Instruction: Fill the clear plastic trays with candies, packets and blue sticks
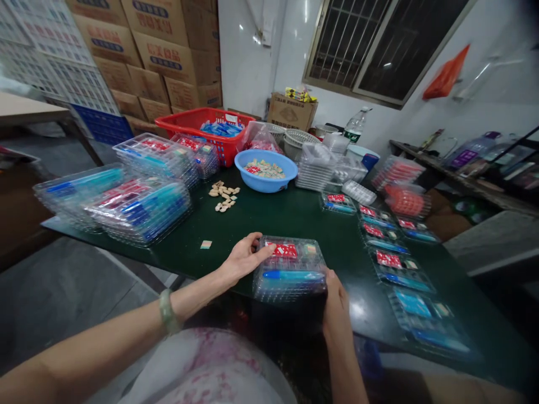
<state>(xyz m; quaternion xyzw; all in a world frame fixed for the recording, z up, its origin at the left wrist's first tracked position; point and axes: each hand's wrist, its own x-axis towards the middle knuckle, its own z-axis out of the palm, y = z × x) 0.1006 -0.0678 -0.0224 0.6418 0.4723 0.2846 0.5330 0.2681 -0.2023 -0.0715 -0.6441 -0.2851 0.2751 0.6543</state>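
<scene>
A stack of clear plastic trays point(290, 289) lies at the table's near edge, between my two hands. Its top tray holds a red packet with white marks point(286, 251), a small pale square piece point(310, 248) and a blue pen-like stick point(292, 275). My left hand point(248, 255) grips the upper left corner, thumb over the tray near the packet. Closed on the right side is my right hand point(336, 292), its fingers partly hidden. To the left, a loose striped square point(206, 244) lies on the dark green table point(193, 224).
Filled tray stacks point(138, 210) stand at left. Behind are a red basket point(168, 120) of blue packets, a blue bowl point(265, 184) of small pieces and a peanut-like pile point(223, 193). Single filled trays point(404, 272) line the right side. Empty trays point(314, 174) are stacked at back.
</scene>
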